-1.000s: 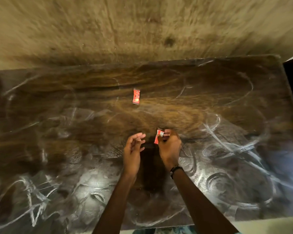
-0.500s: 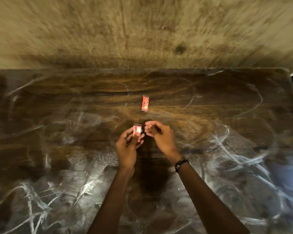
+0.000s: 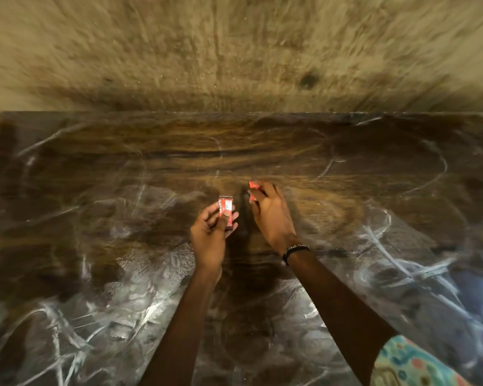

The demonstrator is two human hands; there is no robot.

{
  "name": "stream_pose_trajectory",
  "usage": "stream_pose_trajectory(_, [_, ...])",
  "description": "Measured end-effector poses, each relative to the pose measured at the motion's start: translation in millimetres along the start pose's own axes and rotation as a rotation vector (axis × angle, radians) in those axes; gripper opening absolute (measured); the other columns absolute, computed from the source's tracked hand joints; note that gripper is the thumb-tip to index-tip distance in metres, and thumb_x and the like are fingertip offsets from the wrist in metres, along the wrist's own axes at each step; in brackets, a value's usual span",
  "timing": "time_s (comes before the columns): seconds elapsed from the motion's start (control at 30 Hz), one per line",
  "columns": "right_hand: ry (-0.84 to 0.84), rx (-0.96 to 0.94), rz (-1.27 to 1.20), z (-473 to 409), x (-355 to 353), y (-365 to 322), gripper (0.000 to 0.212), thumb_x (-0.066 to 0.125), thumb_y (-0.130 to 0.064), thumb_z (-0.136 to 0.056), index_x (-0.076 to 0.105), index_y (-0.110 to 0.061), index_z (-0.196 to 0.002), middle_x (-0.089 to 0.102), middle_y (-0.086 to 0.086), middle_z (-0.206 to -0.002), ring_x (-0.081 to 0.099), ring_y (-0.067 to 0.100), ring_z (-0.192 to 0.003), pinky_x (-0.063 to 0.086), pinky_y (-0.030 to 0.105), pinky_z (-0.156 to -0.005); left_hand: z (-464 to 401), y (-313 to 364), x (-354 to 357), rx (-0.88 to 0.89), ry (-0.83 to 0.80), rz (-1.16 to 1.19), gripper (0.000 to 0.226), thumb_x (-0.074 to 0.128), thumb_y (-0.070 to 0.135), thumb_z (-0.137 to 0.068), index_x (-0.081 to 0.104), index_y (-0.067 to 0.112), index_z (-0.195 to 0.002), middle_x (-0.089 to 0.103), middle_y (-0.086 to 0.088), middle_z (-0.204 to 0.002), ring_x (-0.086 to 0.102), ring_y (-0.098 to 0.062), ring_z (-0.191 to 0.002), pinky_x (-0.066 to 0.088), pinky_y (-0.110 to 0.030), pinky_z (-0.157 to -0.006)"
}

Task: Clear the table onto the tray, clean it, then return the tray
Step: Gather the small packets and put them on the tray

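I see 2 small red sachets over the dark wooden worktop, which is smeared with pale streaks. The left hand is palm-up near the middle of the worktop; its grip is narrow, thumb pressing the first red sachet flat against the fingers, the sachet's crimped top edge sticking out past the fingertips. Just right of it, a little farther from the worktop's near edge, the right hand is palm-down with its grip curled around the second red sachet; only a red corner and a sliver by the thumb show, so I cannot tell whether the sachet is lifted or still lying on the worktop. The 2 hands are close but apart. A dark beaded bracelet circles the right wrist, and a patterned sleeve shows at the worktop's near right corner.
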State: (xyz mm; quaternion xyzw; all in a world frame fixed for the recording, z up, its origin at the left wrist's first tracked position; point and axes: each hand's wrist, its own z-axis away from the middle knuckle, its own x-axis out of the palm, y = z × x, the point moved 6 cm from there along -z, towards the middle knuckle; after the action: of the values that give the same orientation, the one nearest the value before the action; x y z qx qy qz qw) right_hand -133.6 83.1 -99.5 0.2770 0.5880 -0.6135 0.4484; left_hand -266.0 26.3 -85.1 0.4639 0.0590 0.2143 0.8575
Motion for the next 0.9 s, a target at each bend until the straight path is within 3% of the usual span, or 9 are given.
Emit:
stream_pose_trajectory(0.17, [0.264,0.039,-0.469,55,-24,3,0.031,0.063,-0.001,-0.087,0.066,-0.007,-0.118,0.057,0.005,-0.131,0.055,0.018,-0.122,0.048,0.038,-0.101,11,-11,6,-0.034,0.004,-0.009,0.028,0.051,-0.002,-0.092,0.052,-0.004,-0.12,0.066,-0.018,-0.106,0.07,-0.002,-0.073,0.055,-0.019,-0.071])
stream_pose_trajectory(0.27, [0.24,0.048,-0.658,76,-29,-6,0.04,0.065,-0.003,-0.087,0.06,-0.01,-0.125,0.057,0.002,-0.129,0.056,0.009,-0.119,0.051,0.028,-0.097,20,-15,20,-0.037,-0.04,-0.037,0.03,0.048,-0.004,-0.093,0.051,-0.004,-0.123,0.066,-0.011,-0.094,0.066,-0.002,-0.072,0.053,-0.018,-0.068])
stream_pose_trajectory(0.37, [0.245,0.105,-0.783,86,-36,-7,0.045,0.065,0.001,-0.085,0.055,-0.02,-0.125,0.06,-0.005,-0.122,0.059,0.001,-0.113,0.048,0.014,-0.093,32,-14,37,-0.024,-0.071,-0.045,0.028,0.044,0.0,-0.096,0.054,-0.001,-0.123,0.065,-0.007,-0.096,0.062,-0.011,-0.082,0.052,-0.02,-0.068])
stream_pose_trajectory(0.5, [0.22,0.179,-0.879,95,-46,11,0.062,0.062,0.008,-0.084,0.045,-0.032,-0.129,0.058,-0.01,-0.127,0.056,0.0,-0.119,0.047,0.02,-0.1,49,-17,59,-0.058,-0.061,-0.038,0.024,0.047,0.012,-0.097,0.057,0.004,-0.117,0.064,-0.015,-0.107,0.06,-0.023,-0.096,0.051,-0.03,-0.078])
stream_pose_trajectory(0.63, [0.194,0.168,-0.951,112,-58,35,0.062,0.061,0.002,-0.085,0.04,-0.027,-0.136,0.056,-0.014,-0.134,0.053,0.0,-0.123,0.045,0.019,-0.101,69,-18,89,-0.014,-0.095,-0.117,0.03,0.049,-0.006,-0.091,0.054,-0.001,-0.121,0.064,-0.02,-0.108,0.06,-0.022,-0.094,0.047,-0.044,-0.092])
stream_pose_trajectory(0.73, [0.315,0.288,-1.145,132,-76,69,0.052,0.06,-0.007,-0.089,0.043,-0.026,-0.134,0.06,-0.006,-0.131,0.056,0.009,-0.122,0.047,0.022,-0.1,89,-26,125,0.008,-0.146,-0.145,0.029,0.046,-0.008,-0.093,0.053,-0.001,-0.12,0.064,-0.021,-0.109,0.061,-0.025,-0.096,0.047,-0.044,-0.091])
stream_pose_trajectory(0.9, [0.468,0.457,-1.215,162,-124,140,0.029,0.058,0.002,-0.091,0.062,-0.015,-0.114,0.069,0.003,-0.111,0.065,0.012,-0.104,0.05,0.027,-0.093,136,-45,209,0.025,-0.266,-0.125,0.027,0.047,-0.003,-0.094,0.054,0.002,-0.119,0.067,-0.01,-0.098,0.062,-0.015,-0.085,0.048,-0.028,-0.075])
